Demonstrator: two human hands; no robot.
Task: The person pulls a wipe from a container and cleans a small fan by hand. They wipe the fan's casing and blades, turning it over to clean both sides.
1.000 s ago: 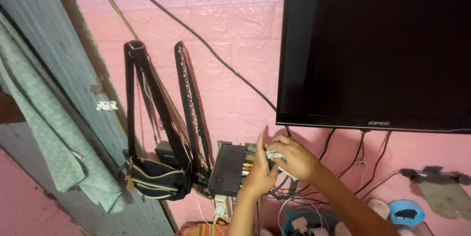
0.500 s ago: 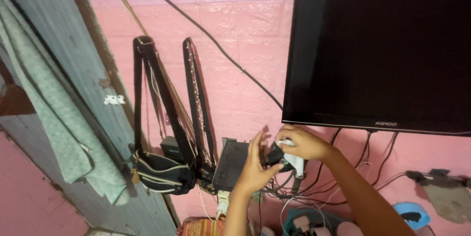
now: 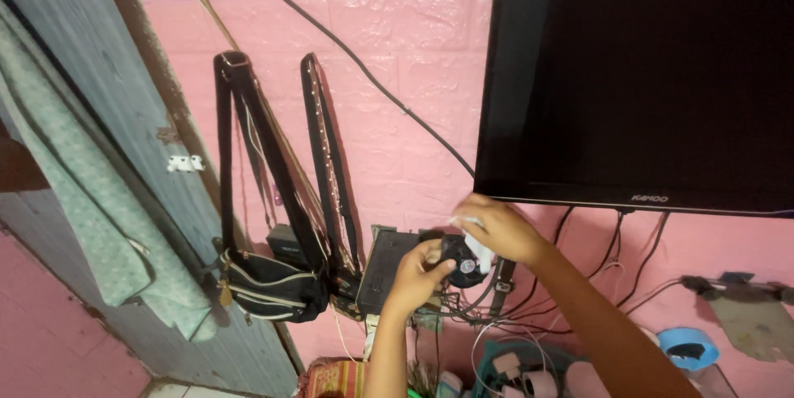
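The left hand [image 3: 418, 270] is gripping a round black fan [image 3: 460, 259] below the TV [image 3: 645, 76]; the right hand [image 3: 496, 228] is pressing a white cloth [image 3: 478, 247] onto it.

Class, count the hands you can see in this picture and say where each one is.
2. The left hand grips a small round black fan beside the black box. The right hand presses a white cloth onto the fan, just below the TV.
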